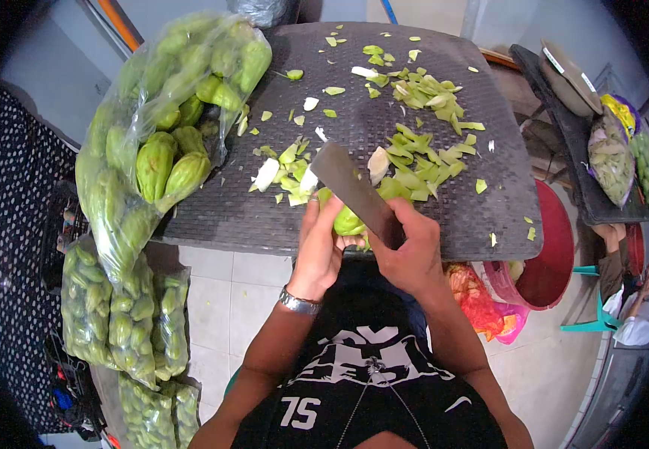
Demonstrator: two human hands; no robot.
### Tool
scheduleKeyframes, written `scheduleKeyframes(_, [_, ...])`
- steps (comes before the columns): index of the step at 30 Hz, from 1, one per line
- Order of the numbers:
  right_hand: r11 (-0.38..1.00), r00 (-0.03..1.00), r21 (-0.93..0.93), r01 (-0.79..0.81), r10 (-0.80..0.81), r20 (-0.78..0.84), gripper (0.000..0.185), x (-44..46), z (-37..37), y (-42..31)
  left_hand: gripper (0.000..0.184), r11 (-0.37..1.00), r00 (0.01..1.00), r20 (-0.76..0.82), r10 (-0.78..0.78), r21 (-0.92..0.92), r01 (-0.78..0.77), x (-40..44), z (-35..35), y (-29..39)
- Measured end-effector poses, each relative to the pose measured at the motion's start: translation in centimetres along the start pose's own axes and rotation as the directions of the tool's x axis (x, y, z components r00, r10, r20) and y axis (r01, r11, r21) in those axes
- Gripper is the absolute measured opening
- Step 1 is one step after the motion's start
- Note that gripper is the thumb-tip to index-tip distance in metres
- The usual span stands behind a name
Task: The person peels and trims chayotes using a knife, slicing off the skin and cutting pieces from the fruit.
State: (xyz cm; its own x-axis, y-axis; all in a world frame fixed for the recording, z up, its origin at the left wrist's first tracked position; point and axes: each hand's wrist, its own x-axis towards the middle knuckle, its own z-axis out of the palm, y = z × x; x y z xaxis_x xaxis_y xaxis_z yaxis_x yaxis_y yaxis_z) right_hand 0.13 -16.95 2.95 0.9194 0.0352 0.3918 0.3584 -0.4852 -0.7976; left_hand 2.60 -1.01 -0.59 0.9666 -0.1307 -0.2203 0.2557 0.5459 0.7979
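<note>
A green chayote (pixel 349 222) is held at the near edge of the dark woven-top table (pixel 264 224). My left hand (pixel 320 251) wraps round its left side, fingers closed on it. In my right hand (pixel 412 251) is a broad-bladed knife (pixel 351 187), its blade slanting up and left across the chayote and covering part of it. Cut green pieces (pixel 422 165) lie beyond my right hand, and a smaller group of green and white scraps (pixel 291 172) lies beyond my left hand.
A large clear bag of whole chayotes (pixel 163 157) rests on the table's left side. Smaller filled bags (pixel 107 314) are at lower left. A red tub (pixel 545 254) stands right of the table. Another table (pixel 601 198) at far right holds bags, with people partly visible below it.
</note>
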Motion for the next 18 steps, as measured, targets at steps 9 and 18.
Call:
scheduleKeyframes(9, [0.976,0.983,0.121,-0.18,0.174,0.064,0.019,-0.3,-0.7,0.3,0.043,0.99,1.0,-0.023,0.017,-0.143,-0.02,-0.3,-0.1,-0.4])
scheduleKeyframes(18, [0.941,0.935,0.076,-0.331,0.317,0.158,0.025,-0.2,-1.0,0.1,0.044,0.991,0.994,0.108,0.034,-0.134,-0.019,-0.5,-0.3,1.3])
